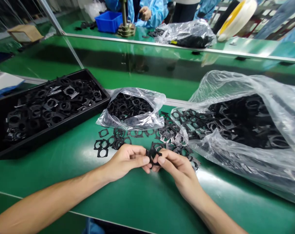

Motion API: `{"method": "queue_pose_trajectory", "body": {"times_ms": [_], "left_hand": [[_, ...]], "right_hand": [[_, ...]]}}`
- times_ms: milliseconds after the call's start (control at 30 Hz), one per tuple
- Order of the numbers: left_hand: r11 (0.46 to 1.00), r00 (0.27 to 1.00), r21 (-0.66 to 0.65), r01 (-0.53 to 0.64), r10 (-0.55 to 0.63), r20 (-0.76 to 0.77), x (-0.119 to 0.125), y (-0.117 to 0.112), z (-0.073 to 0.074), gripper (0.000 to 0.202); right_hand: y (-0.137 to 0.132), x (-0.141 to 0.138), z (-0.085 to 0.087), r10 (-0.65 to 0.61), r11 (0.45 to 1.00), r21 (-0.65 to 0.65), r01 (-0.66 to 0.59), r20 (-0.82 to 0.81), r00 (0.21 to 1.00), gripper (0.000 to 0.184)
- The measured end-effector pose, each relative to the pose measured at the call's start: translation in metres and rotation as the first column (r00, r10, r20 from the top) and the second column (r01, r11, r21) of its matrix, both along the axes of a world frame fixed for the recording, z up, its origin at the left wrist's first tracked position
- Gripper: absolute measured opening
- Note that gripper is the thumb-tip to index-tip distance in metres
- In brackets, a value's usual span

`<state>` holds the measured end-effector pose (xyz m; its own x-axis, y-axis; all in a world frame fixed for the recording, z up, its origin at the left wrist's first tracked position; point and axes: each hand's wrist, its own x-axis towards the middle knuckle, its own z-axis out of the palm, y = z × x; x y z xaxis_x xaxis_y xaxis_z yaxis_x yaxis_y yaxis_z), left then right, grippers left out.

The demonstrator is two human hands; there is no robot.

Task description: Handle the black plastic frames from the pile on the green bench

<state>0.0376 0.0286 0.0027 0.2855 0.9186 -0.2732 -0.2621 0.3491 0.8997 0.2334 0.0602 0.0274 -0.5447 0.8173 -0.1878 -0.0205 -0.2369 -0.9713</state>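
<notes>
Between my two hands, above the green table, is a small black part [152, 155], partly covered by my fingers; whether it is one piece or two pressed together I cannot tell. The thumb and fingers of my left hand [131, 159] pinch its left side. My right hand [175, 164] pinches its right side. Just beyond my hands lie loose flat black frames with round holes [103, 152], some overlapping. More of these frames spread in a pile [170, 131] behind my right hand.
A long black tray [89, 109] full of black parts stands at left. An open plastic bag [135, 123] of black frames sits in the middle, a larger bag [225, 84] at right. Past the clear partition are a blue bin [109, 22] and a co-worker's hand [145, 13].
</notes>
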Motion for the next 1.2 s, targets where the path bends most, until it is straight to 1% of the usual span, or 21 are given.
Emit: {"method": "queue_pose_trajectory", "body": {"times_ms": [100,200,400,500,600,667,800,867,933,1100,1200], "left_hand": [[1.0,0.998,-0.026,0.003,-0.002,0.055,-0.001,0.0,-0.001,0.039],[1.0,0.998,-0.011,0.013,-0.012,0.063,-0.002,0.001,0.0,0.039],[1.0,0.999,0.016,-0.018,0.019,-0.037,-0.004,0.002,0.004,0.042],[1.0,0.998,0.02,-0.017,0.018,-0.053,-0.004,0.003,0.005,0.043],[0.999,0.998,0.025,-0.042,0.043,-0.055,-0.004,0.003,0.004,0.04],[0.998,0.997,0.025,-0.059,0.06,-0.04,-0.003,0.003,0.003,0.038],[0.997,0.997,0.018,-0.071,0.071,-0.02,-0.003,0.003,0.001,0.038],[0.997,0.997,0.016,-0.079,0.079,-0.023,-0.003,0.003,0.001,0.037],[0.997,0.997,0.019,-0.068,0.069,-0.026,-0.003,0.002,0.002,0.035],[0.999,0.998,0.034,0.017,-0.015,-0.057,-0.005,0.002,0.005,0.032],[0.999,0.998,0.043,0.012,-0.009,-0.07,-0.005,0.001,0.004,0.034]], "right_hand": [[0.0,0.0,0.002,-0.006,1.0,-0.021,0.006,-0.027,1.0,0.032],[-0.001,0.001,0.001,-0.018,0.999,-0.041,0.017,-0.036,0.999,0.031],[-0.002,0.004,-0.008,-0.029,0.999,-0.033,0.028,-0.011,1.0,0.031],[-0.001,0.004,-0.01,-0.013,0.999,-0.034,0.012,-0.019,1.0,0.03],[-0.001,0.003,-0.009,-0.014,1.0,-0.007,0.014,-0.004,1.0,0.029],[-0.001,0.003,-0.007,-0.023,0.999,0.032,0.022,0.022,0.999,0.031],[0.0,0.001,-0.003,-0.009,0.994,0.109,-0.001,0.087,0.996,0.033],[0.0,0.001,-0.002,-0.009,0.993,0.117,-0.003,0.1,0.995,0.033],[-0.001,0.001,-0.003,-0.02,0.995,0.1,0.011,0.086,0.996,0.031],[-0.004,0.0,-0.006,-0.05,0.998,0.032,0.048,0.06,0.997,0.031],[-0.003,0.001,-0.006,-0.05,0.998,0.03,0.048,0.065,0.997,0.033]]}}
